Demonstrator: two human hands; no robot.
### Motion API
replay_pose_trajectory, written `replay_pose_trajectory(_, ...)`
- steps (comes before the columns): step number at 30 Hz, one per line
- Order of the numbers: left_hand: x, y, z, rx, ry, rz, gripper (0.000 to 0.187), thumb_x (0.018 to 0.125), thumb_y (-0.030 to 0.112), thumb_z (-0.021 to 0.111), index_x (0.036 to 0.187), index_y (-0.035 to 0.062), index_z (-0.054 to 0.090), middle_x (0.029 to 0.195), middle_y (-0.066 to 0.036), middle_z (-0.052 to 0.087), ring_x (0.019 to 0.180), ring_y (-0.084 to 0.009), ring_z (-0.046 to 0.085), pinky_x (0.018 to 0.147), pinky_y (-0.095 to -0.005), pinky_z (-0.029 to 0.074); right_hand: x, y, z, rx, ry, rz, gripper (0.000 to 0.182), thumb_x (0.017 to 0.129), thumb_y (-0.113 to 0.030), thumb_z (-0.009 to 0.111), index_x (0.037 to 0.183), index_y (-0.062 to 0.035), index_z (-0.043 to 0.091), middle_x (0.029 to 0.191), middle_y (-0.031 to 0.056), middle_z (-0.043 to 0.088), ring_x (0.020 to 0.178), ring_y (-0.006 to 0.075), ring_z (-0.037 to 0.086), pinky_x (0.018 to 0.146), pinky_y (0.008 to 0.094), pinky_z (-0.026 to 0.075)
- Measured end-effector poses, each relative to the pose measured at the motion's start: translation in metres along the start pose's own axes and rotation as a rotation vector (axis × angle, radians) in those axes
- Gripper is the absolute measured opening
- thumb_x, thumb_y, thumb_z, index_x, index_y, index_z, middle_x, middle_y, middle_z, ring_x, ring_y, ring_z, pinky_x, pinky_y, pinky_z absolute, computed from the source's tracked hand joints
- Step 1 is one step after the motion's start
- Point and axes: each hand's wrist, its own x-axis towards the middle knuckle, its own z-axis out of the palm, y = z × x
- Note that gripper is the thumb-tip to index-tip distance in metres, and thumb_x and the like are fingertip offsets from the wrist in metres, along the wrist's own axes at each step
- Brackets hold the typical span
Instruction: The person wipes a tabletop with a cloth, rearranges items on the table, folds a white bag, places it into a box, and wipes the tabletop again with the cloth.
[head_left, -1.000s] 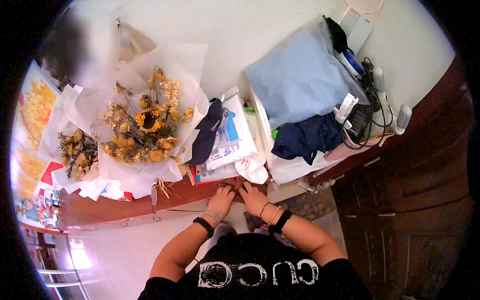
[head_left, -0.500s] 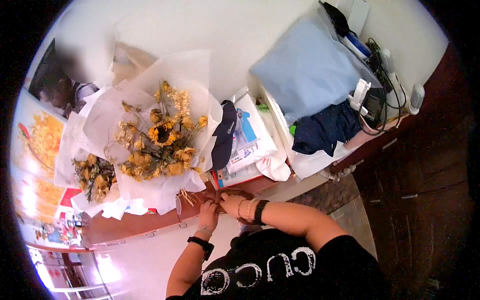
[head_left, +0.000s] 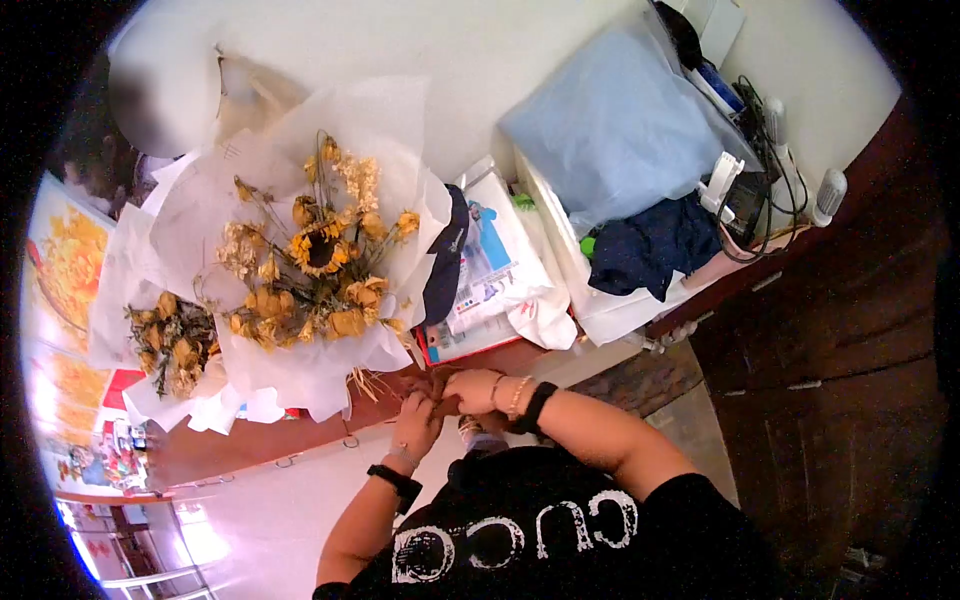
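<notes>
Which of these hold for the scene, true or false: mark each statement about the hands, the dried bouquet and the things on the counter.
1. Both hands meet at the counter edge. True: the left hand and right hand touch over a small brownish thing.
2. The sunflower bouquet is wrapped in black paper. False: its wrap is white.
3. A dark cap lies right of the bouquet. True.
4. The light blue bag lies on the floor. False: it rests on top of the pile on the counter.
5. The left wrist is bare. False: it wears a black band.
</notes>
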Motion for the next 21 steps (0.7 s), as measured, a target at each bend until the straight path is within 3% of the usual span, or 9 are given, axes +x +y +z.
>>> replay_pose_trajectory(2, 0.018, 0.018, 0.012, -0.042, -0.066, -0.017, 0.022, 0.071, 0.008, 0.059, 0.091, 0.0025, 0.053, 0.103, -0.017, 0.048, 0.095, -0.0381, 0.047, 0.081, -0.0427, 0.042, -0.02, 0.028, 0.004, 0.079, 0.176, -0.081, 0.031, 0.068, -0.012, 0.055, 0.097, -0.0054, 0.062, 0.099, 0.0168, 0.058, 0.094, 0.034, 0.054, 0.084, 0.0408, 0.043)
replay_pose_trajectory(8, 0.062, 0.049, 0.05, -0.094, -0.152, 0.186, 0.025, 0.072, 0.007, 0.057, 0.095, 0.0026, 0.05, 0.104, -0.017, 0.046, 0.098, -0.037, 0.046, 0.082, -0.0417, 0.043, -0.091, 0.04, -0.021, 0.032, 0.303, 0.056, 0.032, 0.068, -0.012, 0.055, 0.099, -0.005, 0.061, 0.101, 0.0154, 0.058, 0.094, 0.0326, 0.055, 0.084, 0.0392, 0.044)
replay_pose_trajectory(10, 0.069, 0.065, 0.046, -0.095, -0.197, 0.158, 0.024, 0.072, 0.007, 0.056, 0.095, 0.0025, 0.05, 0.102, -0.016, 0.047, 0.097, -0.0363, 0.047, 0.082, -0.0414, 0.043, -0.105, 0.049, -0.019, 0.089, 0.381, 0.073, 0.033, 0.068, -0.012, 0.055, 0.1, -0.0052, 0.061, 0.103, 0.0154, 0.058, 0.094, 0.0322, 0.055, 0.083, 0.0389, 0.045)
replay_pose_trajectory(12, 0.072, 0.079, 0.039, -0.094, -0.241, 0.131, 0.023, 0.072, 0.007, 0.055, 0.094, 0.0024, 0.049, 0.101, -0.016, 0.047, 0.097, -0.0357, 0.047, 0.081, -0.0411, 0.044, -0.115, 0.048, -0.023, 0.045, 0.376, 0.103, 0.033, 0.069, -0.013, 0.056, 0.101, -0.0071, 0.062, 0.105, 0.0149, 0.058, 0.095, 0.0316, 0.055, 0.081, 0.0388, 0.046)
replay_pose_trajectory(14, 0.073, 0.089, 0.034, -0.031, -0.327, 0.249, 0.024, 0.072, 0.007, 0.057, 0.094, 0.0009, 0.049, 0.099, -0.016, 0.047, 0.093, -0.0355, 0.049, 0.076, -0.0412, 0.046, -0.127, 0.032, -0.039, 0.034, 0.124, 0.32, 0.035, 0.069, -0.016, 0.058, 0.102, -0.0059, 0.061, 0.098, 0.0167, 0.061, 0.091, 0.0331, 0.057, 0.082, 0.0389, 0.046)
replay_pose_trajectory(19, 0.06, 0.098, 0.038, -0.139, -0.239, 0.218, 0.029, 0.071, 0.009, 0.058, 0.097, 0.002, 0.048, 0.097, -0.017, 0.049, 0.085, -0.0352, 0.053, 0.075, -0.0423, 0.046, -0.135, 0.003, -0.065, -0.126, 0.071, 0.309, 0.035, 0.068, -0.015, 0.058, 0.102, -0.007, 0.061, 0.101, 0.0169, 0.061, 0.091, 0.0329, 0.058, 0.081, 0.0396, 0.047)
replay_pose_trajectory(21, 0.055, 0.1, 0.012, -0.217, -0.188, 0.086, 0.029, 0.073, 0.008, 0.054, 0.1, 0.0034, 0.047, 0.101, -0.019, 0.051, 0.092, -0.035, 0.053, 0.077, -0.0406, 0.045, -0.131, 0.008, -0.064, 0.076, 0.271, 0.106, 0.033, 0.07, -0.014, 0.057, 0.102, -0.0069, 0.061, 0.098, 0.016, 0.061, 0.091, 0.0325, 0.058, 0.08, 0.0388, 0.047)
